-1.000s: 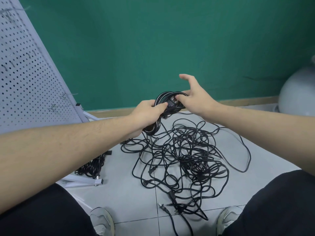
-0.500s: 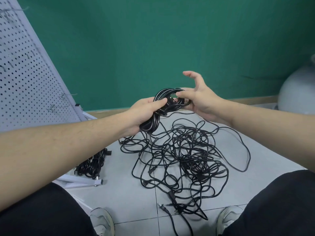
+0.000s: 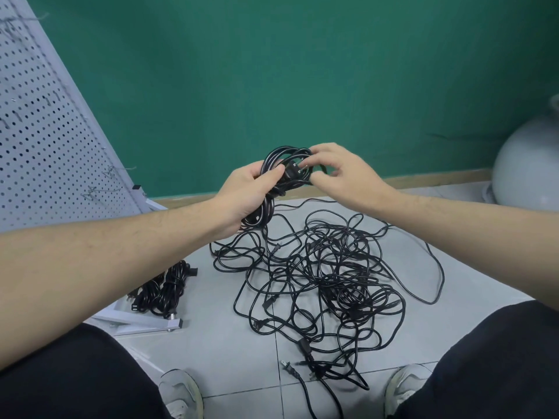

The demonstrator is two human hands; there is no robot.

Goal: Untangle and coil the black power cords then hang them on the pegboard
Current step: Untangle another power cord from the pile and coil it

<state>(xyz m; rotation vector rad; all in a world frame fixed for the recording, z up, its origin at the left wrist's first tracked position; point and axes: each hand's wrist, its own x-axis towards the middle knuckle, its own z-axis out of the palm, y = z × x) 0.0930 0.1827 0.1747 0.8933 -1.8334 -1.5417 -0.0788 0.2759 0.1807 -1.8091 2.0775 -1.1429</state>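
Coiled cord [image 3: 273, 164] gripped in left hand [image 3: 246, 196] above floor tangle [image 3: 326, 279]; right hand [image 3: 338, 170], splayed a second ago, now pinches its plug [image 3: 292, 171], likely tucking the end before hanging.

A bare workroom or storage corner, set up for sorting cables.

A plain green painted wall [image 3: 302, 71] meets a pale grey tiled floor [image 3: 211, 343]; a white perforated metal pegboard [image 3: 45, 131] on a stand leans at the left edge, and tangled black power cords [image 3: 326, 282] sprawl across the tiles.
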